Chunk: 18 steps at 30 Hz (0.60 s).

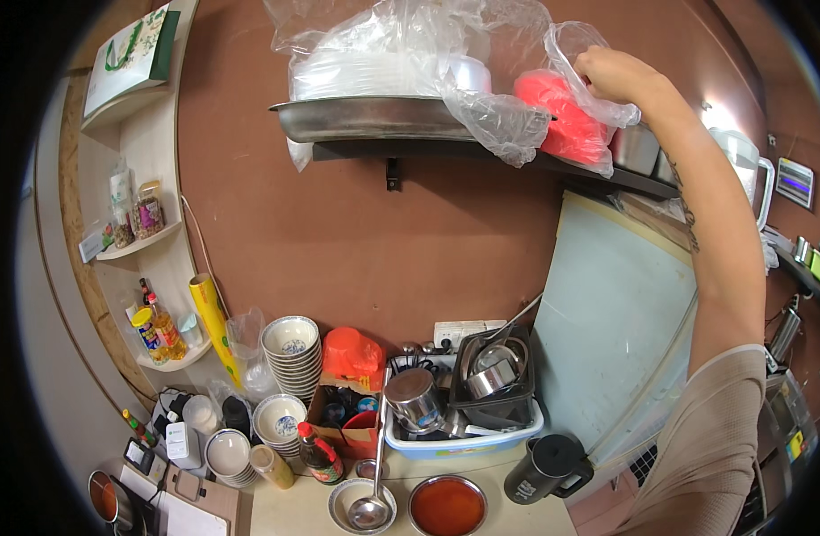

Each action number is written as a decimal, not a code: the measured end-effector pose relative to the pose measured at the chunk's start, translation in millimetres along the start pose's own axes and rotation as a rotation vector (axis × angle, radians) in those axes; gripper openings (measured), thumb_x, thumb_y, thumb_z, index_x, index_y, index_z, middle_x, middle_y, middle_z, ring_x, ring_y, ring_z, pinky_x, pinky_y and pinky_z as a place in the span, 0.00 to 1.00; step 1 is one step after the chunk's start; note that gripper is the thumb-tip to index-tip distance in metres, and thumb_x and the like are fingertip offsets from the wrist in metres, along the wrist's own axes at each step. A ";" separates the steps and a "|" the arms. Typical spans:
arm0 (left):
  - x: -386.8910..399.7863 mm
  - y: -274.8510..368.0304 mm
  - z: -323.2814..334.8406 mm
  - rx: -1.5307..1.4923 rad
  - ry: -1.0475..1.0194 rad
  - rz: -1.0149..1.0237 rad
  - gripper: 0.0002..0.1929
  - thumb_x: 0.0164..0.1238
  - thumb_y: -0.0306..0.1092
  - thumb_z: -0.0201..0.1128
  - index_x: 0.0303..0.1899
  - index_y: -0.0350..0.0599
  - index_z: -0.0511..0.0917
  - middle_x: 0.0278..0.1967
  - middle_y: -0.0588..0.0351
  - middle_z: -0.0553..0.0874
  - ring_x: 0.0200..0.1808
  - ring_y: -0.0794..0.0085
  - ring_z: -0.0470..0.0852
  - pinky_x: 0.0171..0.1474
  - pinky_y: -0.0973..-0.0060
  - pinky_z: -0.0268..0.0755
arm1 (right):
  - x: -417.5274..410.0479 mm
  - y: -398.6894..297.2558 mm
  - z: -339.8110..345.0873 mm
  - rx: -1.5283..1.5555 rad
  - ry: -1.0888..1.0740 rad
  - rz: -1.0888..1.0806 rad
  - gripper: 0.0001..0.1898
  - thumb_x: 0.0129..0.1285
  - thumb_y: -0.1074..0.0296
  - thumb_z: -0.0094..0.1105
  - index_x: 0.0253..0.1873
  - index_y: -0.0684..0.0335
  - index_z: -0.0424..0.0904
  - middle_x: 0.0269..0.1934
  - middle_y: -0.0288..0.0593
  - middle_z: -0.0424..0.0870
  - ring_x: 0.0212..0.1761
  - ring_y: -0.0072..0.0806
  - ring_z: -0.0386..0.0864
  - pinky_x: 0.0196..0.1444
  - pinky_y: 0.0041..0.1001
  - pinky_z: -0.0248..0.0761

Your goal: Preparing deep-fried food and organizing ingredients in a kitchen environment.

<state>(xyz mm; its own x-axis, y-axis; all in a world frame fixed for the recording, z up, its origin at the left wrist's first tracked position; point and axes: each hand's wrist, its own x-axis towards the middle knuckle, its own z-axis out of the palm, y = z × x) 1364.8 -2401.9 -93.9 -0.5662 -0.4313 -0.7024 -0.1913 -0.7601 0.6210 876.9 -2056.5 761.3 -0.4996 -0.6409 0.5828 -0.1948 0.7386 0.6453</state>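
My right hand (614, 75) is raised at the top right, its fingers closed on the edge of a clear plastic bag (571, 40). Red plastic items (561, 117) lie inside that bag, at the right end of a dark wall shelf (517, 155). Left of it on the shelf, a wide metal pan (376, 120) holds bagged clear plastic containers (363, 74). My left hand is out of view. Below, on the counter, are a bowl with a ladle (370, 512) in it, a metal bowl of red-orange liquid (447, 506) and a dark lidded jug (547, 469).
A blue-white bin (470, 445) of metal utensils stands against the wall, beside stacked patterned bowls (291, 355), a red-capped sauce bottle (321, 455) and a red box (356, 439). Corner shelves (142, 244) at left hold jars and bottles. A clear pitcher (738, 161) stands behind my arm.
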 end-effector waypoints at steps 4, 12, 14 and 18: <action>0.5 -2.2 -2.7 0.016 -0.006 0.015 0.28 0.80 0.49 0.49 0.72 0.43 0.63 0.70 0.45 0.69 0.64 0.51 0.76 0.64 0.55 0.70 | -2.0 2.2 0.0 -0.007 0.025 -0.040 0.06 0.55 0.75 0.59 0.36 0.67 0.83 0.37 0.56 0.84 0.46 0.50 0.81 0.49 0.42 0.74; 7.7 -8.8 -6.8 0.003 -0.027 0.031 0.28 0.80 0.48 0.48 0.72 0.43 0.63 0.70 0.44 0.69 0.64 0.51 0.75 0.65 0.55 0.69 | 0.7 3.0 9.0 0.077 0.251 -0.007 0.09 0.56 0.71 0.57 0.41 0.67 0.82 0.38 0.57 0.85 0.46 0.52 0.81 0.50 0.45 0.74; 7.7 -3.6 -0.8 -0.007 -0.023 0.002 0.27 0.80 0.49 0.48 0.72 0.44 0.63 0.70 0.44 0.68 0.65 0.51 0.74 0.66 0.55 0.68 | 6.2 5.3 5.7 0.128 0.217 0.118 0.11 0.57 0.70 0.56 0.43 0.67 0.81 0.39 0.58 0.85 0.48 0.53 0.81 0.52 0.45 0.74; 12.1 -0.1 0.1 -0.014 -0.039 0.015 0.28 0.80 0.50 0.46 0.72 0.44 0.63 0.71 0.45 0.68 0.66 0.51 0.73 0.66 0.54 0.67 | 18.1 14.7 20.8 0.162 0.328 0.371 0.18 0.62 0.63 0.52 0.51 0.66 0.81 0.55 0.61 0.82 0.58 0.53 0.80 0.61 0.43 0.73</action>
<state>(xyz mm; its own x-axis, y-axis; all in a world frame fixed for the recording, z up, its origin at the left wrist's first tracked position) 1357.9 -2407.0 -102.5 -0.5997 -0.4237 -0.6789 -0.1715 -0.7606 0.6262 847.5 -2052.9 771.1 -0.2737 -0.3425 0.8988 -0.1959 0.9347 0.2966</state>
